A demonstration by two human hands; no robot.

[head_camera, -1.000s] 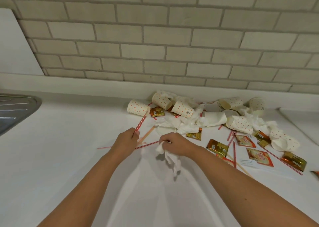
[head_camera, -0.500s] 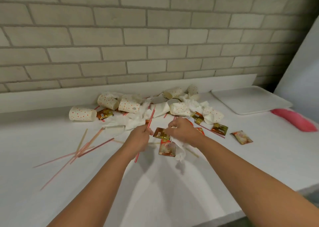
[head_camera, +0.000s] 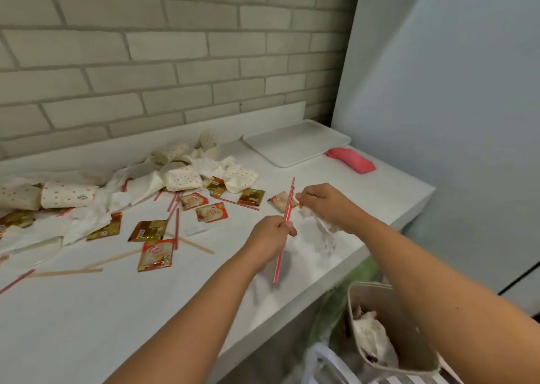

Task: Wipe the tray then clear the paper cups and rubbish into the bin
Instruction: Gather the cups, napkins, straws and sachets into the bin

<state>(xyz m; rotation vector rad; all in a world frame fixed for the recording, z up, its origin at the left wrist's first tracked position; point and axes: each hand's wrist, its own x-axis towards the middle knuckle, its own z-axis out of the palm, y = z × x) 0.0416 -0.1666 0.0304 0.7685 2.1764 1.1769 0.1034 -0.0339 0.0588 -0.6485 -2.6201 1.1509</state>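
The white tray (head_camera: 295,144) lies flat, far right; dotted paper cups (head_camera: 182,179) lie toppled (some crushed) among sachets (head_camera: 149,231); the beige bin (head_camera: 374,299) stands open, paper inside.

A pale brick wall (head_camera: 175,62) is seen beyond the left hand (head_camera: 270,234), a smooth grey-white panel (head_camera: 453,91) right of the right hand (head_camera: 324,205), and a white table (head_camera: 87,310) beneath both.

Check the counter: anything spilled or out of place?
Dotted paper cups lie tipped on their sides by the brick wall, among crumpled napkins, sachets, red straws and wooden stirrers strewn across the counter. The tray lies flat. Left hand grips a straw bundle; right hand holds a tissue.
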